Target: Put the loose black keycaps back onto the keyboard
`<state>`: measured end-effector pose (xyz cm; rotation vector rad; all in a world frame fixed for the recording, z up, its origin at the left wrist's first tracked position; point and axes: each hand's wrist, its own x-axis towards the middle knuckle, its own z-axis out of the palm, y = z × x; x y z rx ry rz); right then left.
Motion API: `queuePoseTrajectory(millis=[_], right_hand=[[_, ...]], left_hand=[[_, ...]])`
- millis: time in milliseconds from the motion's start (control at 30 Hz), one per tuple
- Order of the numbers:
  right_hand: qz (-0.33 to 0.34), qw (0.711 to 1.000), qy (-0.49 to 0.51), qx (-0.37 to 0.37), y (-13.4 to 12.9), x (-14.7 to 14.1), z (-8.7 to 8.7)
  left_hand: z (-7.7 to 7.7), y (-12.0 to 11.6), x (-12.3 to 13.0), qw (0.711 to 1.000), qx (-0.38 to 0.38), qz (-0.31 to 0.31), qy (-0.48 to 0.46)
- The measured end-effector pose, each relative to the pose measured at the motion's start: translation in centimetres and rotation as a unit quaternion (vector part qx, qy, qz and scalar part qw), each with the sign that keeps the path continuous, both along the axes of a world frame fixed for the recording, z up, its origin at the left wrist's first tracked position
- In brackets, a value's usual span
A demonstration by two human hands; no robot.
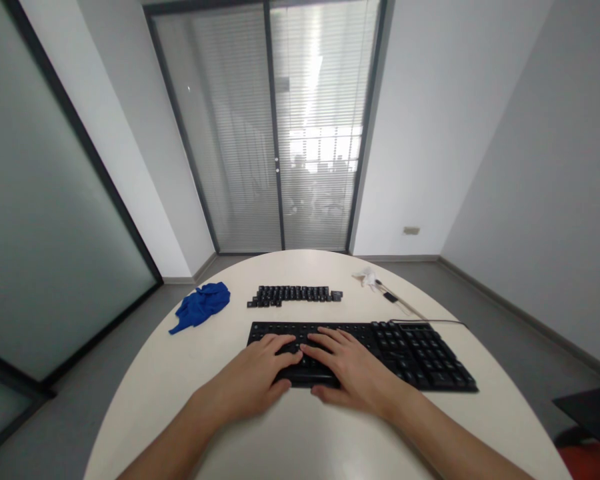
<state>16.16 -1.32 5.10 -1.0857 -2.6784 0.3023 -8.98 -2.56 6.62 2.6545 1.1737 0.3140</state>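
A black keyboard [435, 357] lies across the table in front of me, its left part bare of many keycaps. My left hand [260, 373] rests on its left end, fingers apart and holding nothing. Just to the right, my right hand [347, 370] lies over the middle of the keyboard with its fingers spread, empty too. Both hands hide part of the key area. Behind the keyboard, loose black keycaps [295, 294] stand in rows on the table.
A crumpled blue cloth [203, 306] lies at the left of the round white table [155, 393]. At the back right are a white tissue [367, 277], a thin stick-like tool [405, 305] and a cable. A dark object over something red shows at the lower right.
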Motion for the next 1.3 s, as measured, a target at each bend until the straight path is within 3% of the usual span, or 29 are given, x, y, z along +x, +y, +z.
queuePoseTrajectory(millis=[367, 567, 733, 867, 1067, 1300], right_hand=[[-0.001, 1.0, -0.002, 0.019, -0.3, -0.4, -0.3], [0.032, 0.999, -0.017, 0.008, -0.1, -0.2, -0.2], [0.04, 0.999, -0.012, 0.007, 0.0, -0.1, -0.2], [0.04, 0.999, -0.006, 0.008, 0.1, 0.1, -0.4], [0.035, 0.999, 0.008, 0.013, 0.2, 0.6, 0.0], [0.019, 1.0, 0.013, 0.02, 0.4, 1.1, 0.1]], left_hand=[[-0.6, 1.9, -0.5, 0.998, 0.029, -0.015, -0.061], [-2.4, 5.1, -1.8, 0.979, 0.122, 0.109, -0.121], [-3.4, 7.8, -1.7, 0.966, 0.163, 0.18, -0.083], [-2.9, 10.0, -1.0, 0.973, 0.169, 0.16, 0.005], [-2.9, 12.7, 0.0, 0.975, 0.158, 0.15, 0.037], [-2.5, 12.6, 1.7, 0.979, 0.149, 0.139, 0.027]])
